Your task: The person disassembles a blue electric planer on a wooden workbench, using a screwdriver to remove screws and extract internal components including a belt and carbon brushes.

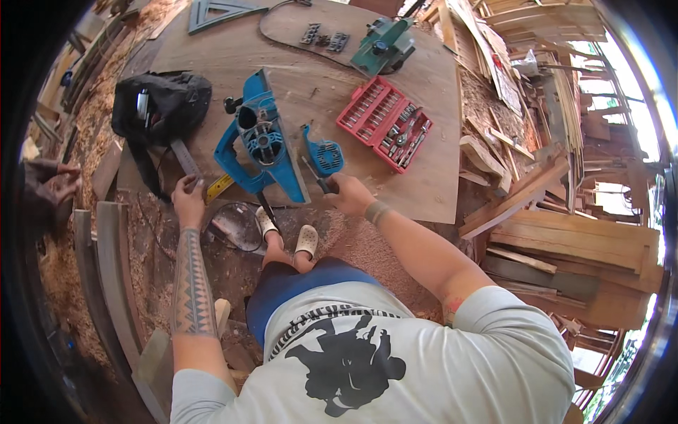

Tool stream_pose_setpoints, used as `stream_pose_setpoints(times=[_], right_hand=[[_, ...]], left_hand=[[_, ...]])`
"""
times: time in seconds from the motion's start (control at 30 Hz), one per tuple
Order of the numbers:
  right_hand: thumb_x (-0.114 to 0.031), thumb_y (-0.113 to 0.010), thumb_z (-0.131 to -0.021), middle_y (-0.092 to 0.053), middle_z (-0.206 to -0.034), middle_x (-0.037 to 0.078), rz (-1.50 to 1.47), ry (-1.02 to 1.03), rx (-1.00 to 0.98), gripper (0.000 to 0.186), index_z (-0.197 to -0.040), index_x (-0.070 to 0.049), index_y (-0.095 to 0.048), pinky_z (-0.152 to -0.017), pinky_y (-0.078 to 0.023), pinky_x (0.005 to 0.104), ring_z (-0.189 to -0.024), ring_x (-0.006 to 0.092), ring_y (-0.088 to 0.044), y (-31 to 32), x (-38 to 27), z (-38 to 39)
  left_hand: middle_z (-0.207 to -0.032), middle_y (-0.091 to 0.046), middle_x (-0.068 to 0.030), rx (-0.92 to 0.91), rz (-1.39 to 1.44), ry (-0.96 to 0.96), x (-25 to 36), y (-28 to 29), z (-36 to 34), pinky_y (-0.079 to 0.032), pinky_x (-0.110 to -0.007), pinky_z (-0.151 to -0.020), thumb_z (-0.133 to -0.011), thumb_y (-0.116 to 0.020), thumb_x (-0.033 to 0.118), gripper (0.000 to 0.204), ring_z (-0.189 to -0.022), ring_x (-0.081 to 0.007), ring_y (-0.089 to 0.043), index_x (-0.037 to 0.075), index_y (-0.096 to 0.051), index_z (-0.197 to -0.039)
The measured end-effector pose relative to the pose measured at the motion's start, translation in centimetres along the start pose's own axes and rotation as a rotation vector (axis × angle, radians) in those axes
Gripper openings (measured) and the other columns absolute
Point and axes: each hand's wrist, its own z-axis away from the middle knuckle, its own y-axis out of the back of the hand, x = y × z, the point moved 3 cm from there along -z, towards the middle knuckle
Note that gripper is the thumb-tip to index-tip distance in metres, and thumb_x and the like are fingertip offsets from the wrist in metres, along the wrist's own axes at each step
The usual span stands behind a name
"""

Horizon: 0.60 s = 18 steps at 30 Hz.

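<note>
Nearest the body, the right hand [347, 196] was closed around the dark handle of a screwdriver [323, 184], whose thin metal shaft slanted forward and left out of the fist, beside the vented cover [326, 157]. The left hand [188, 201] had its fingers drawn together at the near end of a steel rule [186, 158], next to a flat yellow piece [219, 186]; whether it gripped either could not be told.

The planer [264, 140] lay between the two hands and a little beyond them, its blue casing smooth and its long base slanted, with the rounded motor section bared. The cover, blue and slotted, rested apart from it, just to its right. Under them spread a plywood table [425, 192] with a curved edge and dusty, faintly grained surface.

Both forearms reached forward from the lower edge, the left nearly straight, the right angled inward from a bent elbow, with its palm turned down.

Farther on, a red case [385, 124] stood open with rows of metal bits and sockets; a soft black bag [161, 106] slumped to the left. Beyond them sat a green power tool [383, 46] and a triangular frame [219, 14].
</note>
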Motion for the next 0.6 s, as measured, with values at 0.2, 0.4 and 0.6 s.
stream_pose_setpoints(times=[0.2, 0.4, 0.6], right_hand=[[-0.019, -0.088, -0.088, -0.077, -0.106, 0.015, -0.609, -0.234, -0.007, 0.043, -0.121, 0.001, -0.069, -0.086, -0.058, 0.0407, -0.097, 0.0246, -0.072, -1.3, 1.6, 1.0], [-0.014, -0.087, -0.088, -0.074, -0.106, 0.01, -0.571, -0.241, -0.111, 0.037, -0.117, 0.001, -0.068, -0.084, -0.058, 0.0377, -0.097, 0.0179, -0.069, -1.3, 0.6, 1.4], [-0.011, -0.076, -0.099, -0.072, -0.106, 0.004, -1.093, -0.117, -0.092, 0.028, -0.124, -0.002, -0.065, -0.08, -0.056, 0.0331, -0.091, 0.0143, -0.069, 3.1, -7.1, 3.6]], left_hand=[[-0.126, -0.069, -0.0156, -0.116, 0.098, 0.001, 3.8, 0.2, 2.7, -0.054, -0.041, -0.102, -0.101, -0.076, 0.026, 0.03, -0.115, -0.0312, -0.068, 0.006, -0.076, -0.123], [-0.119, -0.069, -0.0111, 0.039, -0.083, -0.218, 7.5, 0.7, 5.5, -0.055, -0.038, -0.094, -0.101, -0.076, 0.024, 0.025, -0.104, -0.0244, -0.069, 0.005, -0.076, -0.117], [-0.093, -0.066, -0.0039, -0.15, 0.393, -0.267, 17.7, 1.0, 10.7, -0.052, -0.03, -0.075, -0.098, -0.078, 0.013, 0.011, -0.084, -0.0135, -0.065, 0.004, -0.074, -0.105]])
